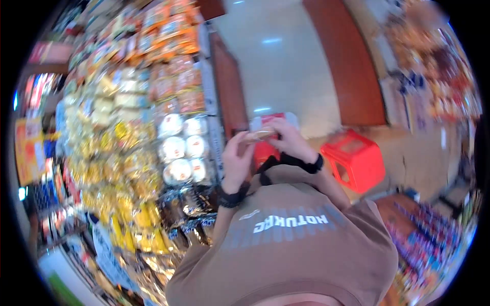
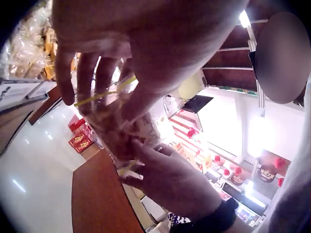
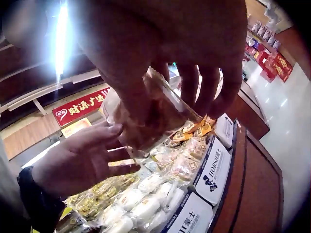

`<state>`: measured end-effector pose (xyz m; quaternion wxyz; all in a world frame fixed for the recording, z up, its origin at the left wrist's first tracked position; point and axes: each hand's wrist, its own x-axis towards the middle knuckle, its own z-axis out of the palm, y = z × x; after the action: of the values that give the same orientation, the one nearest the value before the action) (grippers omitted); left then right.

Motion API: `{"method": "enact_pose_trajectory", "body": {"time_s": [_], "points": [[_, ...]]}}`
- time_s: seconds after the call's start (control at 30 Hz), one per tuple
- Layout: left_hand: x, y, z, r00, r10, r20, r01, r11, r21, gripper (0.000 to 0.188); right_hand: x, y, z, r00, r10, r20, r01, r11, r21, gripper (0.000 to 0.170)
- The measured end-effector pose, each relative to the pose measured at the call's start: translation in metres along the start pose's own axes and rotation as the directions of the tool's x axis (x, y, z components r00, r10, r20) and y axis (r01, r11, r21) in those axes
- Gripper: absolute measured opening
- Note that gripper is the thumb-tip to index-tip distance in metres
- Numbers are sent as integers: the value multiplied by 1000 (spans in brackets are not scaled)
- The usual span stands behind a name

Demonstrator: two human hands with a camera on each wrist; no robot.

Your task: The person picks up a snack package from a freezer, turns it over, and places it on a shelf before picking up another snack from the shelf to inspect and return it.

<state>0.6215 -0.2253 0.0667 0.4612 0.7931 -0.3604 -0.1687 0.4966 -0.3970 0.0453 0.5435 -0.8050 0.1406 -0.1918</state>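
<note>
A clear plastic packet [image 1: 261, 134] with brownish-pink contents is held between both hands in front of the chest. Yellow strips run along its two ends in the left wrist view, where the packet [image 2: 115, 138] spans from one hand to the other. My left hand [image 1: 237, 162] grips one end, thumb on the near face and fingers behind. The other end is pinched by my right hand [image 1: 290, 141], seen from close up in the right wrist view with its thumb over the packet [image 3: 158, 116]. What exactly is inside the wrapper is blurred.
On the left stands a long display of wrapped snacks, with white round packs [image 1: 176, 148], yellow packs [image 1: 135, 178] and orange bags [image 1: 171, 30]. A red plastic stool [image 1: 357, 160] stands right of the hands. More goods [image 1: 423, 229] lie at lower right; pale shiny floor [image 1: 278, 61] stretches ahead.
</note>
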Motion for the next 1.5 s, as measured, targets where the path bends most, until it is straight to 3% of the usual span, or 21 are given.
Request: {"method": "enact_pose_trajectory", "body": {"time_s": [0.1,0.2,0.27,0.4,0.53,0.6,0.67,0.77,0.8,0.87,0.9,0.97,1.07,1.13,1.17,1.2,1.27,1.33,1.4,1.43,1.5], "points": [[37,17,5,996,-58,-72,56,998,-34,27,44,19,-12,999,-22,29,21,1000,18,33],[65,10,11,988,-75,-137,68,996,-56,25,77,25,-18,991,104,90,-110,991,76,34],[87,6,14,985,-83,-153,76,996,-50,23,102,29,-24,996,67,60,-64,997,-41,33],[134,-17,19,981,-128,-145,126,992,-21,24,142,43,-28,994,95,56,-93,995,-33,34],[191,-37,17,986,-66,-152,68,998,5,28,190,68,-25,992,123,27,-124,991,43,33],[221,-49,12,981,64,-185,-38,989,141,29,223,78,-23,985,164,50,-167,983,71,32],[252,-58,1,979,16,-203,2,996,89,29,264,89,-22,993,94,69,-91,995,-48,31],[287,-61,-19,954,-218,-205,204,975,-90,30,328,78,-17,986,86,146,-69,991,-112,27],[298,-67,-24,946,-228,-229,210,972,-102,30,350,75,-10,983,90,157,-69,988,-138,26],[317,-82,-33,916,-78,-394,114,991,69,26,385,80,6,981,9,194,19,990,-140,25],[325,-85,-41,902,-192,-388,203,979,-13,26,402,80,14,976,-41,214,75,985,-158,25],[337,-102,-50,864,-174,-473,220,975,42,27,431,82,32,960,-102,259,147,976,-160,25],[335,-135,-51,791,-255,-556,368,924,101,30,452,93,62,910,-66,410,108,991,-81,31],[333,-155,-52,735,-269,-622,406,910,85,31,452,122,90,890,-48,453,79,996,-50,47],[335,-146,-56,686,-419,-595,491,870,-46,27,451,138,100,877,-213,431,253,967,-37,58],[338,-147,-58,668,-427,-610,507,861,-48,27,455,135,102,865,-222,449,258,966,-19,58],[341,-147,-57,719,-187,-670,463,847,260,23,458,132,105,822,-111,558,119,993,21,66],[345,-154,-51,687,-211,-695,527,804,276,22,462,137,105,793,-168,586,188,982,27,75],[347,-158,-43,657,-238,-715,589,754,291,21,463,136,99,763,-53,644,47,999,26,81],[351,-158,-39,642,-264,-720,643,697,318,22,470,129,91,639,54,767,-49,998,-29,83],[359,-156,-32,598,-317,-736,732,589,341,25,475,130,87,568,34,823,-36,999,-16,84]]}}
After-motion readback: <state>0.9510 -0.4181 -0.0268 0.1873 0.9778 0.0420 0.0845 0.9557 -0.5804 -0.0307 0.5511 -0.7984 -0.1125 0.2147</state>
